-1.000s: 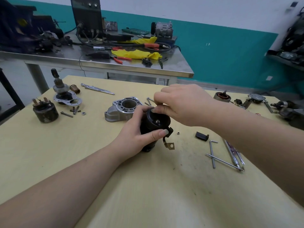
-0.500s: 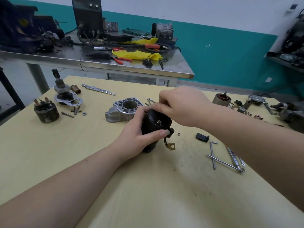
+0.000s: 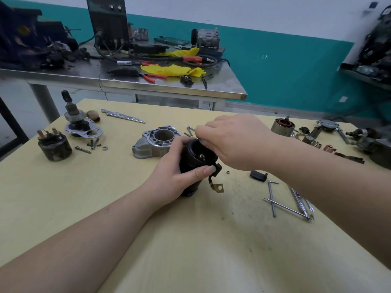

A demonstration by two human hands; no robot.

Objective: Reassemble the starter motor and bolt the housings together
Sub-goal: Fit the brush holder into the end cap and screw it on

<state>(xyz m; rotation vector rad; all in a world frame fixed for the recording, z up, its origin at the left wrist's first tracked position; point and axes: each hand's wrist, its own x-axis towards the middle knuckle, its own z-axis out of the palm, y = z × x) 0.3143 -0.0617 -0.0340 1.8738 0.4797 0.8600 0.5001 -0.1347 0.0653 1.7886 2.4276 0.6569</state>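
Yellow table [image 3: 63,208], starter parts scattered.
Left hand [image 3: 169,176] grips the black motor body [image 3: 196,159]; right hand [image 3: 232,140] pinches its rim; aluminium housing [image 3: 156,142] unbolted.

Pale yellow wooden worktable [image 3: 88,208] in foreground; steel bench [image 3: 148,86] behind it, on grey legs; far wall [image 3: 285,66] teal below, white above; shelf [image 3: 364,76] at right edge, blurred; light even, soft, source unseen.
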